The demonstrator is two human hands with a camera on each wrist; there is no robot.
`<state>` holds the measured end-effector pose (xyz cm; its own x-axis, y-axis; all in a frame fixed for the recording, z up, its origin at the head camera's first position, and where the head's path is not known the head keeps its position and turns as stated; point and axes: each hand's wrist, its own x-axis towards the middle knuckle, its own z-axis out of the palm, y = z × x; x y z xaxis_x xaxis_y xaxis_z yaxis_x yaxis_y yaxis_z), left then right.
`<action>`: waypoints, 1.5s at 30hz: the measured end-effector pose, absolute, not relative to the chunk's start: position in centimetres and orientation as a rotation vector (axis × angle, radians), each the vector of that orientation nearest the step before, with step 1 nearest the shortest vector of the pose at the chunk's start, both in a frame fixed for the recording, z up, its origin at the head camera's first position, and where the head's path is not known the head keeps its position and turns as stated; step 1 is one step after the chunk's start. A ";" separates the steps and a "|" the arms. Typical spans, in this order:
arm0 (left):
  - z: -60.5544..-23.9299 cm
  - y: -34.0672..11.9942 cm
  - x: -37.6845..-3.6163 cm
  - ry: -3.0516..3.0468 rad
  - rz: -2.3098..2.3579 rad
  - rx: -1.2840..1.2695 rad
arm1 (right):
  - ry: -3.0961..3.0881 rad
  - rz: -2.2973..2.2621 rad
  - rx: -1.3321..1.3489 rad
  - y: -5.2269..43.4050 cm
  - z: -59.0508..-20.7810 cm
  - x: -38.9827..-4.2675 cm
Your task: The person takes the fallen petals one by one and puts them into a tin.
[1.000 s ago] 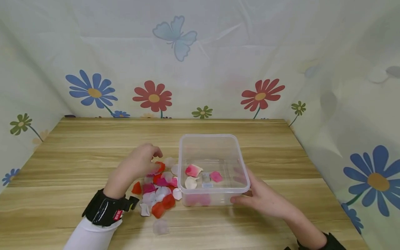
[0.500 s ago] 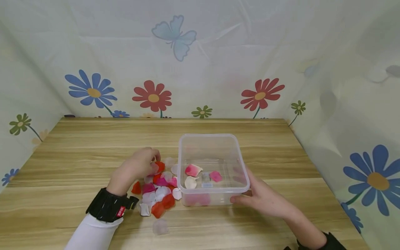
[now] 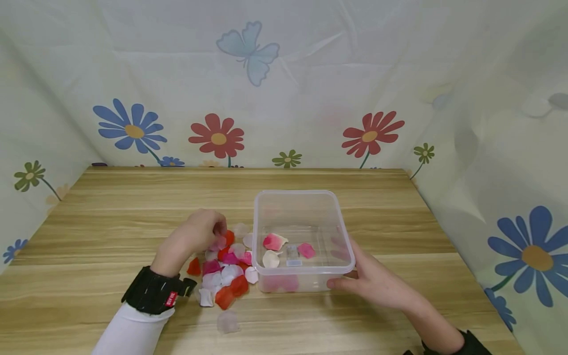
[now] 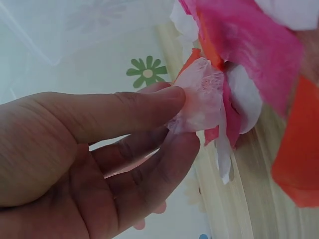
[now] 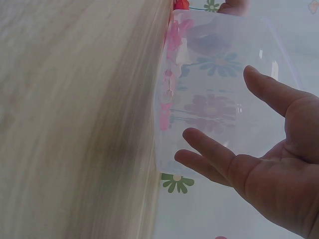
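My left hand (image 3: pixel 191 239) is at the far left side of a heap of artificial flower petals (image 3: pixel 230 272) in red, magenta, pink and white. In the left wrist view its thumb and fingers pinch a thin, pale pinkish-white petal (image 4: pixel 202 97), close to other petals. A clear plastic box (image 3: pixel 306 270) without a lid stands just right of the heap. Inside it lie several petals, among them a pink-and-white one (image 3: pixel 275 241), a cream one (image 3: pixel 270 259) and a pink one (image 3: pixel 306 250). My right hand (image 3: pixel 377 281) rests against the box's right side, fingers spread and fairly straight.
One pale petal (image 3: pixel 228 322) lies apart, toward the front of the wooden table (image 3: pixel 355 325). Behind and beside the table hangs a white cloth (image 3: pixel 301 108) printed with flowers and a butterfly.
My left hand has lowered slightly into the petals, and its fingers have closed on a pale petal. The right hand and the box have stayed in place.
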<state>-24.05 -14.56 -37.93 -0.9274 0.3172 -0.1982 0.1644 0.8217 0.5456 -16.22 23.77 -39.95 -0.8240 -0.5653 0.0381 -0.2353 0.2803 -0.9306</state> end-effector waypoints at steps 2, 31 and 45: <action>-37.8 -14.6 -24.0 2.716 0.796 0.372 | 2.250 -1.563 -0.731 23.8 -39.9 -16.2; -35.0 -14.2 -23.0 2.895 0.892 0.607 | 2.242 -1.573 -0.724 23.7 -39.9 -16.2; -33.5 -13.0 -21.8 3.077 1.167 0.810 | 2.217 -1.592 -0.739 23.7 -39.9 -16.2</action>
